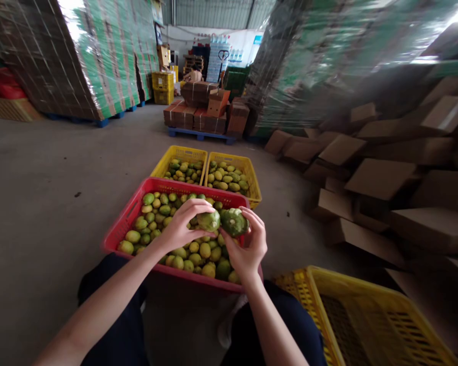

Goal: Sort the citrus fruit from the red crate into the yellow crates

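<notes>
My left hand point(185, 223) is closed around a roundish green fruit point(208, 220), thumb below and fingers above. In my right hand point(251, 244) is a darker green, bumpy fruit point(234, 222) with a pale spot on the end facing me. The two fruits are side by side, almost touching, above a red plastic crate point(112, 226). Many green and yellowish fruits point(205, 250) fill this crate, and my hands hide some of them. The exact kind of fruit is hard to tell.
Two yellow crates point(252, 175) of similar fruit stand behind the red one. Another yellow crate point(315, 284) sits by my right knee. Cardboard boxes point(381, 178) lie piled on the right. Wrapped pallet stacks point(110, 61) and a boxed pallet point(200, 134) stand farther back, near a person point(194, 74).
</notes>
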`<state>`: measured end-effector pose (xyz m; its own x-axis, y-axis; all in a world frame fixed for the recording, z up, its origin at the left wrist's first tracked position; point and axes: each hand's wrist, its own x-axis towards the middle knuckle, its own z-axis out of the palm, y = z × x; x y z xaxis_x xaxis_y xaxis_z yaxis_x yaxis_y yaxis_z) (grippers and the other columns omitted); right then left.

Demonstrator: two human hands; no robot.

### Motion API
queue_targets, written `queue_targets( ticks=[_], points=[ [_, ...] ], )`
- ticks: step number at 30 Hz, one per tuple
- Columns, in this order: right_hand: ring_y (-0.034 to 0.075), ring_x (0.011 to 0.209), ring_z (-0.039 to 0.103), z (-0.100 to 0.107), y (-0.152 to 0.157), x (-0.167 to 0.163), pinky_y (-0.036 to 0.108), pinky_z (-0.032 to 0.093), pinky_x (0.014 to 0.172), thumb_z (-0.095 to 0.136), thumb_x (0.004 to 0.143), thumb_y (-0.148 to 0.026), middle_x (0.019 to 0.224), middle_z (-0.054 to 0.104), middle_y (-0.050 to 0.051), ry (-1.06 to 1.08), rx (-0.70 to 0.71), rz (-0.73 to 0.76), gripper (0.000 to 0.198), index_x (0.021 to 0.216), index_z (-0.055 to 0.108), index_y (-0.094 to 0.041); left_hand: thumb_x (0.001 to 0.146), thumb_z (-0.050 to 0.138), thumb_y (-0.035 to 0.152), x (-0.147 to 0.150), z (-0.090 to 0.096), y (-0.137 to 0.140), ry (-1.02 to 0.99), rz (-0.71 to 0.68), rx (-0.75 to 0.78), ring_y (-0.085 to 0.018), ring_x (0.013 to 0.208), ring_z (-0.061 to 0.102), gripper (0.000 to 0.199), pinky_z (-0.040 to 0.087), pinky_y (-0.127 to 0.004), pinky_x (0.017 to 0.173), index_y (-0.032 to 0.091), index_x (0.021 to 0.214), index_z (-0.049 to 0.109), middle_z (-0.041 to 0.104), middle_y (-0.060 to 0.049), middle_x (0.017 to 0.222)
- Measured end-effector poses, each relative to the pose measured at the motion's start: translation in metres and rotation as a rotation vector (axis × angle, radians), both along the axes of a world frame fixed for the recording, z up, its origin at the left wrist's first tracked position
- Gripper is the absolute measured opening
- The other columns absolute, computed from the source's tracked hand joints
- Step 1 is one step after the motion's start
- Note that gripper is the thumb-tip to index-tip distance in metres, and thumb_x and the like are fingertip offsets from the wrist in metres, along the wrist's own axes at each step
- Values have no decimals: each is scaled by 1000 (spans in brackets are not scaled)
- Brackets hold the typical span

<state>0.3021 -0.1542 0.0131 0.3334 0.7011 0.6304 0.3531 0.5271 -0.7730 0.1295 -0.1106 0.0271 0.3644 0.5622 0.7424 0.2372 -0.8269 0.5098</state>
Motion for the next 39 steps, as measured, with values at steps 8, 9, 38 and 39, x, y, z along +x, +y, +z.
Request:
queue_targets(
  ticks=[8,9,38,39],
  points=[
    [25,108,56,3,-3,-4,42,47,95,81,55,-18,112,62,5,82,-75,117,54,104,60,-28,60,81,43,-8,-5,3,-190,-43,-377,-19,92,57,54,48,-31,79,22,105,61,58,-6,103],
    [24,104,58,4,-2,-4,40,49,91,82,54,-20,108,63,4,131,-138,147,55,104,61,-27,60,80,48,-6,-8,3,-262,-89,-532,-17,85,59,55,49,-28,73,20,103,61,60,-5,99],
    [13,84,60,-5,16,-12,26,48,77,81,57,-19,92,62,-4,611,-287,298,48,94,52,-26,58,80,11,10,-14,4,-794,-160,-1035,-17,92,65,42,50,-22,81,19,98,70,69,-4,102],
    [13,84,60,-5,17,-10,25,48,75,79,59,-21,93,64,-4,695,-354,356,44,96,55,-26,62,77,14,10,-14,4,-822,-184,-1081,-18,91,65,36,51,-23,79,17,97,70,70,-5,98]
  ],
)
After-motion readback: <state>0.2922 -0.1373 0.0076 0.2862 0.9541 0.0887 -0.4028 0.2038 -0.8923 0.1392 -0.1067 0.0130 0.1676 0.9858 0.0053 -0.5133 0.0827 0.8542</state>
